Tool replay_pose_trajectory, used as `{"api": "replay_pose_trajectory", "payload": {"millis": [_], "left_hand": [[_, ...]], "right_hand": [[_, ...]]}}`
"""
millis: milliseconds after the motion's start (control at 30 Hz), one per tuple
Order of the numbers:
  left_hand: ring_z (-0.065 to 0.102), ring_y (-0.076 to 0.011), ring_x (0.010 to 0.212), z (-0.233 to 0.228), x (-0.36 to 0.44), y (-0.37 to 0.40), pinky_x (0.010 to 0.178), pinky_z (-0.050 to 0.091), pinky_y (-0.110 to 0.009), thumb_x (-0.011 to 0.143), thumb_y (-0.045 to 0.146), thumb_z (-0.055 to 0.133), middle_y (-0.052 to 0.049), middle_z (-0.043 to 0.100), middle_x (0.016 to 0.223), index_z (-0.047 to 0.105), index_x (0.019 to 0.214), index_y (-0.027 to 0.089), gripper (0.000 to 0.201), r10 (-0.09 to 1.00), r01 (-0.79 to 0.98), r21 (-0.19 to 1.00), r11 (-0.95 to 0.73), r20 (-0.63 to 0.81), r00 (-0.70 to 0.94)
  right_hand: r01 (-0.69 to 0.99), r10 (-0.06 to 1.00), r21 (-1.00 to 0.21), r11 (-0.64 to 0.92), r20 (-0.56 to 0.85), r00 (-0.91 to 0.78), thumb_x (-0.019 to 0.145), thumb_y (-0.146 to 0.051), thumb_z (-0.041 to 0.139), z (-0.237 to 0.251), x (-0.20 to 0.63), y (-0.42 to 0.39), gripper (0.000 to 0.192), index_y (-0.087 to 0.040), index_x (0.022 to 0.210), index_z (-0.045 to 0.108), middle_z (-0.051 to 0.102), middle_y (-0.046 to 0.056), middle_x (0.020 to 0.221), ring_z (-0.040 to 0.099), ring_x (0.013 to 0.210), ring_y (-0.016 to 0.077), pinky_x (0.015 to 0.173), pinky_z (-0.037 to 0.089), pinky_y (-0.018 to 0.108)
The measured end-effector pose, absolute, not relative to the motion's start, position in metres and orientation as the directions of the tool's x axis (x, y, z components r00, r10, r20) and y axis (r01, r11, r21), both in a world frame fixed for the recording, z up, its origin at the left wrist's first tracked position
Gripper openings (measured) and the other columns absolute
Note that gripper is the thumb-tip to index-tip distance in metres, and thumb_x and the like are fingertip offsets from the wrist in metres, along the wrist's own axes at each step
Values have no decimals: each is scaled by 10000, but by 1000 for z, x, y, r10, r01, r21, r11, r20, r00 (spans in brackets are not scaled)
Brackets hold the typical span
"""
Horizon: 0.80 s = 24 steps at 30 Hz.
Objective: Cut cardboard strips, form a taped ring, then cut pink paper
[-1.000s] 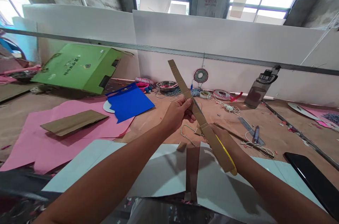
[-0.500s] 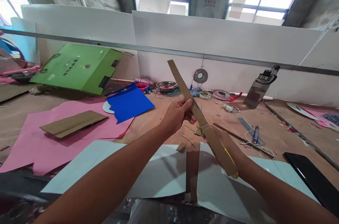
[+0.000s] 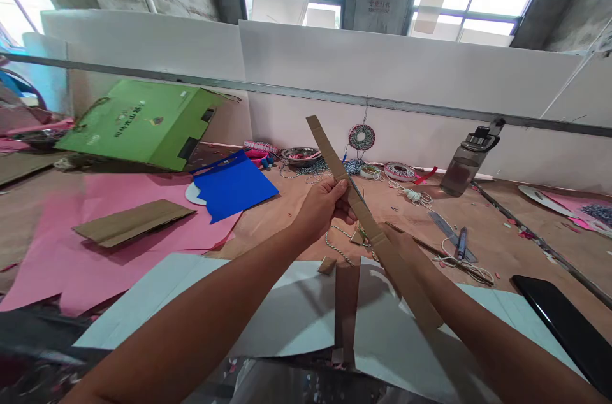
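A long, narrow strip of brown cardboard (image 3: 368, 219) slants from the upper middle down towards my right forearm. My left hand (image 3: 327, 209) is closed around its upper part, thumb in front and fingers curled behind. My right hand (image 3: 404, 251) is behind the strip's lower half, and its fingers are hidden there. Along the strip's right edge, near my left fingers, shows a thin dark line that I cannot make out. Beneath the hands lie a cord (image 3: 337, 245) and a small cardboard scrap (image 3: 327, 265).
White sheets (image 3: 291, 315) lie in front. Leftward are pink sheets (image 3: 157, 264), a folded cardboard piece (image 3: 134, 222), a blue sheet (image 3: 236, 187) and a green box (image 3: 143, 123). On the right are a bottle (image 3: 466, 165), a marker (image 3: 461, 243) and a phone (image 3: 559, 327).
The strip has tilted and shifted slightly, its upper end a little lower and further right. A yellow edge seen by its lower end is now out of sight. My left hand keeps its hold.
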<state>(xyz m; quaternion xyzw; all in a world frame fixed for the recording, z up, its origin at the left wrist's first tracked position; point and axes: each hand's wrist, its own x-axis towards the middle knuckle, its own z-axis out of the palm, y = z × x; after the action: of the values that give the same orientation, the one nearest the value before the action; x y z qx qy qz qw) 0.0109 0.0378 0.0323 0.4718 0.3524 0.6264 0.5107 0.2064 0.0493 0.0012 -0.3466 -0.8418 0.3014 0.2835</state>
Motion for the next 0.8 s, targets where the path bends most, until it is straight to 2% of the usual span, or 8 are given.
{"api": "replay_pose_trajectory", "payload": {"millis": [100,233,500,633,800], "left_hand": [[582,-115,421,33,11,36,410,486,-207,834,437,619,-6,630,577,503,799,166,296,972,-302,924,-233,234,-32],[587,-120,425,35,9,34,401,482,-205,833,418,624,-17,642,587,495,791,166,286,971,-299,925,-235,240,-23],[589,-120,424,35,2,36,392,481,-204,855,455,594,-21,641,591,512,773,160,317,972,-315,921,-229,235,-20],[572,-113,403,36,-5,41,377,465,-193,857,417,596,0,624,568,492,788,169,278,965,-308,915,-261,235,-119],[580,-113,413,36,3,39,395,480,-198,841,431,614,-9,635,586,494,795,167,294,967,-291,922,-253,245,-67]], "right_hand": [[472,772,-691,548,200,-604,724,-272,475,9,207,45,250,-199,894,643,667,17,721,528,632,175,572,387,259],[470,786,-741,479,125,-605,740,-299,485,16,206,40,224,-192,874,628,694,23,824,540,708,183,623,412,267],[461,789,-752,472,126,-602,781,-280,462,8,205,43,217,-179,823,649,685,22,780,547,704,181,646,429,276],[446,753,-723,527,154,-640,762,-271,495,8,203,44,283,-180,943,692,711,32,812,581,743,193,659,442,272],[506,750,-654,563,147,-645,792,-334,508,12,205,47,348,-178,1047,684,728,87,961,608,802,225,686,460,303]]}}
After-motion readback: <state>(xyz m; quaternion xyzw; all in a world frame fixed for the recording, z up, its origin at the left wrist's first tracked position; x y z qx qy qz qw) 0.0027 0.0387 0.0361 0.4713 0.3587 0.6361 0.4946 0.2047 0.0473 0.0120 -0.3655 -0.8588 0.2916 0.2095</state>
